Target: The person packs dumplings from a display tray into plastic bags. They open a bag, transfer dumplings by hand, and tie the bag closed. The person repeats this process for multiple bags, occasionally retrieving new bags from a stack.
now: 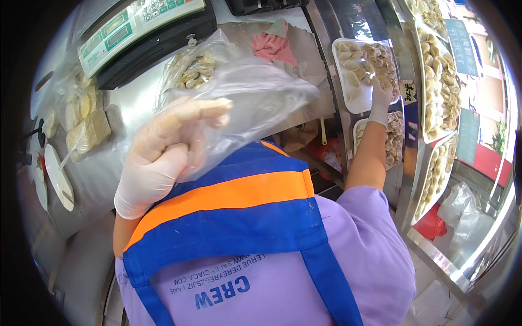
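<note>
My left hand (169,148), in a thin white glove, grips a clear plastic bag (253,95) whose loose film spreads out to the right. The bag looks thin and flat, and its folds hide part of what lies behind. Out to the right, my gloved right hand (381,95) reaches into a white tray (361,106) of dumplings. Its fingertips are among the dumplings (377,59) at the tray's right side; whether they pinch one is too small to tell. Another clear bag with dumplings (197,69) in it rests on the steel counter, beyond my left hand.
A weighing scale (118,34) stands at the back left. Filled plastic bags (83,118) lie at the left, near a white oval lid or plate (59,177). A pink cloth (274,47) lies at the back. More dumpling trays (438,81) line a metal-framed shelf at the right.
</note>
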The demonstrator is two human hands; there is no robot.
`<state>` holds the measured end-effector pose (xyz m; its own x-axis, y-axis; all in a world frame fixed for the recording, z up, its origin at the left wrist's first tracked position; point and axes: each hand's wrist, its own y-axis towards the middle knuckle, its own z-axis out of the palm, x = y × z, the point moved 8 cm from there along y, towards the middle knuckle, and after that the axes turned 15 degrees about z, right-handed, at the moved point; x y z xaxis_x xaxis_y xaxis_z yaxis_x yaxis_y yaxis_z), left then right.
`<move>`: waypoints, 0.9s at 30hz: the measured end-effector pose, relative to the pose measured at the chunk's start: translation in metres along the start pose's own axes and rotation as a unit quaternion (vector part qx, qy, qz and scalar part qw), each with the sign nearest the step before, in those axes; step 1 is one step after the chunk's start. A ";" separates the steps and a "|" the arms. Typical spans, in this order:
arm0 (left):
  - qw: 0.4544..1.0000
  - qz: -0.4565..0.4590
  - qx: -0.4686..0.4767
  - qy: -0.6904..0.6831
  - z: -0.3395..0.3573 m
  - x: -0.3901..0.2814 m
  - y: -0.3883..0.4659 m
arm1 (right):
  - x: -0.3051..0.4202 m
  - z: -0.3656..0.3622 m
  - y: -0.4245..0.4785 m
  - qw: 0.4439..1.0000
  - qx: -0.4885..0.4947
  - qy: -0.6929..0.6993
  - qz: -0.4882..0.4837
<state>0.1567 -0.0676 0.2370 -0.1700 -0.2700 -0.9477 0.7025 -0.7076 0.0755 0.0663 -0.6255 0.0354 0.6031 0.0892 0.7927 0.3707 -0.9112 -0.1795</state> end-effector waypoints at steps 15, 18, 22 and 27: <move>0.957 -0.105 -0.006 0.271 -0.021 0.129 0.073 | 0.015 0.055 0.028 0.943 -0.049 -0.318 -0.090; 0.963 -0.158 -0.046 0.212 -0.027 0.138 0.071 | 0.001 0.048 0.045 0.960 -0.044 -0.234 -0.149; 0.961 -0.186 -0.098 0.178 -0.034 0.136 0.068 | -0.024 0.038 0.040 0.978 0.115 0.153 0.085; 0.963 -0.117 -0.094 0.225 -0.037 0.130 0.073 | 0.070 0.021 -0.086 0.883 0.278 0.359 0.117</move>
<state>0.2114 -0.1298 0.1076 -0.0516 0.2218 -0.9737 0.8010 -0.5731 -0.1730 0.0914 -0.5320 0.0942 0.1799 -0.5360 0.8248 0.7054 -0.5141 -0.4879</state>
